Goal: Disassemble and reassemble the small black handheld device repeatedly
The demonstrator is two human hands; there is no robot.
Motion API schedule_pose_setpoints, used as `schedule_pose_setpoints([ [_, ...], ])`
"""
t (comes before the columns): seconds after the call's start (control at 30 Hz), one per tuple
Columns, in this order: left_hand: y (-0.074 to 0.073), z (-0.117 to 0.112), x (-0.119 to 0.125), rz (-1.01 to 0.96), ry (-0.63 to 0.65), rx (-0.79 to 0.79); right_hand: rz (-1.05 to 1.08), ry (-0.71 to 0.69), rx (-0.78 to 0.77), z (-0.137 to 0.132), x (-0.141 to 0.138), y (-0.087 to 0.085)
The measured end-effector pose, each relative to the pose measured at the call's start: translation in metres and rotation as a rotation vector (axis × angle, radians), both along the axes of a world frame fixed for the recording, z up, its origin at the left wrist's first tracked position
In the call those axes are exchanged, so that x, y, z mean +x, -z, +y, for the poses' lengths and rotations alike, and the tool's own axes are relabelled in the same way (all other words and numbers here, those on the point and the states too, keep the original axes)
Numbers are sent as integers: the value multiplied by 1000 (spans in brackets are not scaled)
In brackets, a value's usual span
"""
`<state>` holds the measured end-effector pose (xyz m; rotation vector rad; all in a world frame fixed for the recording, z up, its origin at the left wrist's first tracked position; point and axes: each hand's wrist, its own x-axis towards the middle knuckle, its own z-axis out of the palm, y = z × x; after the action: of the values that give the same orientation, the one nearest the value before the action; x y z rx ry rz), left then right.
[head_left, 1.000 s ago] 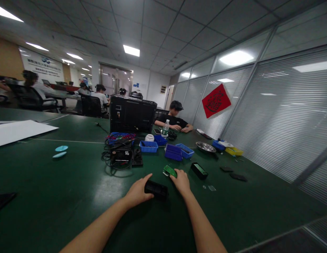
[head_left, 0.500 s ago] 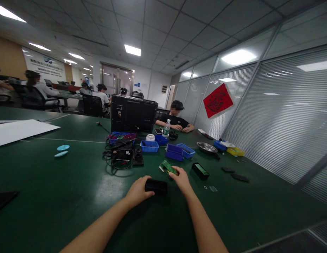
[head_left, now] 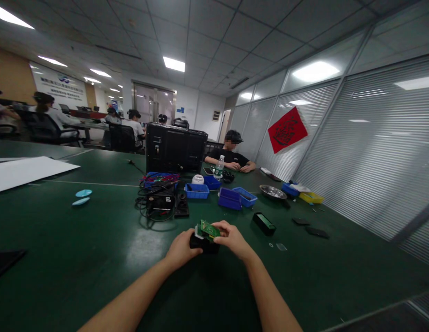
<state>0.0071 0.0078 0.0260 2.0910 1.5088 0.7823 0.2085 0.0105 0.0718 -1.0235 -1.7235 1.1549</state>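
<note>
A black plastic case (head_left: 209, 248) rests on the green table, and my left hand (head_left: 182, 248) grips its left end between thumb and fingers. Pinched in my right hand (head_left: 231, 239) is a green circuit board (head_left: 209, 229) with a pale part at its left end. The board is tilted just above the case and hides most of its top; whether the two touch I cannot tell. To the right lies a second black case (head_left: 264, 223) with a green board inside it.
Blue bins (head_left: 196, 191), a cabled black device (head_left: 159, 202) and a black-framed panel (head_left: 176, 148) stand beyond my hands. Right of them are a metal bowl (head_left: 273, 192), a small clear piece (head_left: 281, 247) and flat black pieces (head_left: 317, 232). A person (head_left: 231, 154) sits across the table.
My right hand has brought the circuit board left, from beside the black case to over it. My left hand stays on the case.
</note>
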Motion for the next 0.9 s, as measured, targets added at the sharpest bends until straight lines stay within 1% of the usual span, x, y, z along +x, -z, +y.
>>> schedule_pose_setpoints([
  [0.13,0,1,0,-11,1,0,-242,69,89,-3,1,-5],
  [0.23,1,2,0,-11,0,-10,-336,73,105,-4,1,-7],
  [0.33,4,4,-1,-8,2,-8,-365,59,104,-4,0,-6],
  [0.5,9,6,-2,-12,3,13,-389,79,115,-4,-1,-4],
  [0.77,5,4,-1,2,-2,-18,-390,72,138,-6,-7,-2],
  [0.9,5,3,-2,-3,11,-20,-384,46,167,-3,-9,5],
])
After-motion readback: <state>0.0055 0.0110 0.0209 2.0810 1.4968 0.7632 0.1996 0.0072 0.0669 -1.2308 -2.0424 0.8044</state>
